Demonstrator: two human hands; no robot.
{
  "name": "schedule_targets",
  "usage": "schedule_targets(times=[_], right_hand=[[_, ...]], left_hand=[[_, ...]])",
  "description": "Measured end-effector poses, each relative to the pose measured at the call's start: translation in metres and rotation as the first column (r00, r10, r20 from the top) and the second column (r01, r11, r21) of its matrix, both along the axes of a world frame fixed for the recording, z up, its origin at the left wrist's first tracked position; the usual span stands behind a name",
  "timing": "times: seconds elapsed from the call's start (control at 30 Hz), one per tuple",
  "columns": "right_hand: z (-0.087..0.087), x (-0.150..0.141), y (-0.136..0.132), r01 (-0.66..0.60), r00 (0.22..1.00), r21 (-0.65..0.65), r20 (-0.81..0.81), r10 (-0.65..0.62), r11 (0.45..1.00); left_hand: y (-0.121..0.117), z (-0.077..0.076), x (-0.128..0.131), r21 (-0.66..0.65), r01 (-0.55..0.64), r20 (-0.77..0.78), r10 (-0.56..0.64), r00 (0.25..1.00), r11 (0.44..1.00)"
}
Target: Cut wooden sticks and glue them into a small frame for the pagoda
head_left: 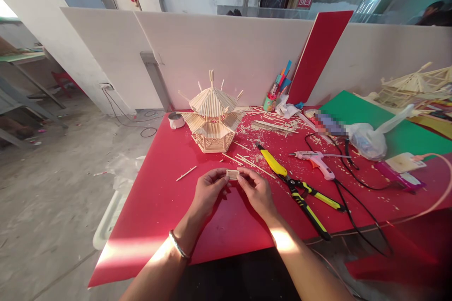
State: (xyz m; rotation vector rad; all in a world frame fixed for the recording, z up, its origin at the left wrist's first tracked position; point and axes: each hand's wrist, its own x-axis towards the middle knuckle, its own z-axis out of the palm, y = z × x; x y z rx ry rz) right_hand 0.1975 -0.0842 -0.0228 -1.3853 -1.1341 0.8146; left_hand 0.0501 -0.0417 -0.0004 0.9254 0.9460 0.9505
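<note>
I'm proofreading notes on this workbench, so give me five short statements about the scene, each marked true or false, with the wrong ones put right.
1. The left hand and the right hand both hold the small wooden frame. True.
2. The stick pavilion stands on the red tabletop, beyond the hands. True.
3. The glue gun lies to the left of the pavilion. False: it lies to the right.
4. The white cup stands to the right of the pavilion. False: it stands to the left.
5. A bracelet circles the left wrist. True.
</note>
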Motion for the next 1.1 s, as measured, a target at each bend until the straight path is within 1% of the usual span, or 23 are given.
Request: schedule_targets(times=[0.33,0.77,0.93,1.1], right_hand=[[-0.002,0.0007,0.0007,0.037,0.999,0.018,0.03,-0.037,0.999],[-0.0007,-0.0002,-0.0001,0.014,1.0,0.006,-0.013,-0.014,1.0],[0.0004,-0.0004,0.0001,0.001,1.0,0.009,-0.018,-0.001,1.0],[0.0033,-0.001,0.0004,-0.032,0.999,0.0,-0.003,0.032,0.999]], left_hand=[[-0.0009,-0.0002,0.0004,0.004,0.017,-0.003,-0.017,1.0,1.0],[0.0005,-0.0023,0.0008,0.034,0.016,-0.069,-0.013,0.998,0.999],[-0.0009,0.0003,0.0004,0.021,0.013,-0.03,-0.012,0.999,1.0],[-0.0005,0.0018,-0.0006,-0.033,-0.022,0.035,0.023,0.999,0.999]])
